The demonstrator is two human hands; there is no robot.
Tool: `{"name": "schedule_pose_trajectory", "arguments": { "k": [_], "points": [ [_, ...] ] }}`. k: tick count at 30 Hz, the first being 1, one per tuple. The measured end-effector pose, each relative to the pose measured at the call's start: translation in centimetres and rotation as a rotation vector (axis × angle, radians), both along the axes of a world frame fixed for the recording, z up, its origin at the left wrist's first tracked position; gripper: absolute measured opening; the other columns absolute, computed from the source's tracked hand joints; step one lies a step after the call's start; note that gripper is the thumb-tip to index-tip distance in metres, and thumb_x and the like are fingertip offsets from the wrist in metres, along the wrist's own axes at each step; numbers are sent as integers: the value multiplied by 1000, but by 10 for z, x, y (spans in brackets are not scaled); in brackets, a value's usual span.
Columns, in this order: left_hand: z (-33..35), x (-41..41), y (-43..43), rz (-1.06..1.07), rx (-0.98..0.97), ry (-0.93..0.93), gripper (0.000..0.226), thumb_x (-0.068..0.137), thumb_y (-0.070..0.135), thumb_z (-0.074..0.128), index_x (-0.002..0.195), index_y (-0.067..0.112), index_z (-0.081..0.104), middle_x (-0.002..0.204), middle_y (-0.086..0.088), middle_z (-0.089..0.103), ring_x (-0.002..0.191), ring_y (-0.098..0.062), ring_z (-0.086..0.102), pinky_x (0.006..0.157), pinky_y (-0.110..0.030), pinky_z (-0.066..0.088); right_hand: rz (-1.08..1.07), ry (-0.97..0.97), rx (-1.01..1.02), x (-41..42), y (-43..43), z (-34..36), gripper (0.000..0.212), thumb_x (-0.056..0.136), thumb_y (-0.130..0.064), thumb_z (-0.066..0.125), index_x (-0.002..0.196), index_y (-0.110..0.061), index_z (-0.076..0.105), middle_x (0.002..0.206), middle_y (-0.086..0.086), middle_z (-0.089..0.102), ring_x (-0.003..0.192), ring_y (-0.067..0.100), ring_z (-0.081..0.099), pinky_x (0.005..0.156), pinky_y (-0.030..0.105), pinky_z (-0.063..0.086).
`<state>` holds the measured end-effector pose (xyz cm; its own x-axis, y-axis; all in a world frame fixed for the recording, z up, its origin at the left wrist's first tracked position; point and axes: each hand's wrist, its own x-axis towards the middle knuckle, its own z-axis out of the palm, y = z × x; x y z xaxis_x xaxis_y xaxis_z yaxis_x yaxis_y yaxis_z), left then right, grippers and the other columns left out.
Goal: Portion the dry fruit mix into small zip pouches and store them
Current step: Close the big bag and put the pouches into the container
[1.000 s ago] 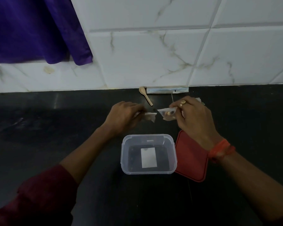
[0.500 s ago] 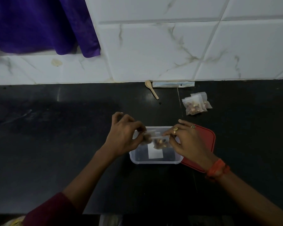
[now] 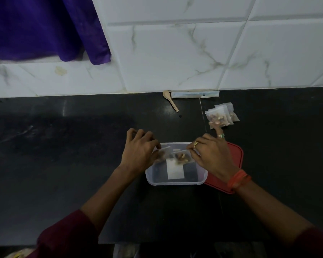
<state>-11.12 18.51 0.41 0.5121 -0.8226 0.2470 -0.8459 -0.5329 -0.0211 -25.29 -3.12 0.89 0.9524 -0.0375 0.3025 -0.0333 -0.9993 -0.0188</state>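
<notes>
A clear plastic box (image 3: 175, 182) stands on the black counter with a white label showing through its floor. Over its far half my left hand (image 3: 140, 151) pinches one small filled zip pouch (image 3: 161, 155). My right hand (image 3: 213, 155) pinches a second filled pouch (image 3: 181, 156) by its top edge beside the first. Both pouches hang just inside the box's far rim. More filled pouches (image 3: 221, 116) lie in a small pile on the counter to the far right.
A red lid (image 3: 235, 161) lies right of the box, partly under my right wrist. A small wooden spoon (image 3: 171, 101) and a long flat packet (image 3: 195, 94) lie by the tiled wall. A purple cloth (image 3: 45, 28) hangs at top left.
Both hands came from near the wall toward me with a pouch each, and now hold them low over the box. The pile of pouches at the far right is uncovered.
</notes>
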Motion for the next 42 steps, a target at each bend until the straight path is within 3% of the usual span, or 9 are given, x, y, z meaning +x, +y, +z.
{"name": "schedule_pose_trajectory", "arguments": {
  "k": [4,14,18,22,26,30,33,39,42],
  "points": [
    [-1,4,-3,20,10,62,12,77,35,82,84,29,74,92,2,64,86,-22,56,89,-43,36,-110,31,-92,-1,-5,-2,18,89,-37,64,81,-27,77,81,-9,71,85,16,62,105,46,26],
    [-6,11,-6,42,-36,155,15,78,36,80,90,30,73,104,2,63,92,-21,58,88,-41,39,-142,54,-108,4,-14,-9,19,88,-42,67,78,-29,76,73,-11,70,78,13,61,99,42,29],
    [-9,12,-9,25,-129,206,28,79,44,73,98,28,62,100,5,62,88,-16,59,88,-38,39,-107,1,16,4,-18,-12,20,80,-47,78,92,-31,77,76,-12,71,80,13,65,97,45,32],
    [-1,15,-23,-9,-232,357,29,85,56,61,97,30,58,94,14,63,82,-5,58,85,-34,39,-146,-90,189,2,-26,-6,19,86,-50,67,89,-32,75,69,-14,66,77,9,63,94,42,34],
    [8,23,-58,-80,-294,523,22,93,43,64,106,25,62,97,11,67,80,-4,63,77,-34,55,-220,-121,287,2,-52,-1,12,87,-39,66,90,-33,75,75,-13,71,80,11,65,89,30,27],
    [10,38,-115,-118,-211,657,19,95,31,64,112,22,66,104,4,72,89,-11,67,80,-37,58,-352,10,333,10,-98,-4,12,88,-35,68,96,-30,76,83,-5,73,90,21,67,94,36,41],
    [3,48,-161,-151,-128,717,18,97,23,62,112,17,69,107,-3,73,93,-17,68,84,-36,56,-436,146,411,20,-138,-4,18,89,-31,67,106,-27,73,92,-3,74,91,19,69,87,40,54],
    [-21,57,-234,-137,-8,777,28,97,15,56,122,14,66,123,-7,70,112,-23,65,94,-29,47,-583,180,550,44,-204,-17,24,85,-18,67,107,-26,72,96,-1,74,95,21,70,88,41,57],
    [-31,61,-260,-108,42,794,34,99,16,51,132,15,60,133,-8,65,123,-25,60,103,-38,47,-562,216,593,57,-219,-27,28,87,-15,65,114,-21,72,100,3,73,96,22,69,91,39,56]
  ]
}}
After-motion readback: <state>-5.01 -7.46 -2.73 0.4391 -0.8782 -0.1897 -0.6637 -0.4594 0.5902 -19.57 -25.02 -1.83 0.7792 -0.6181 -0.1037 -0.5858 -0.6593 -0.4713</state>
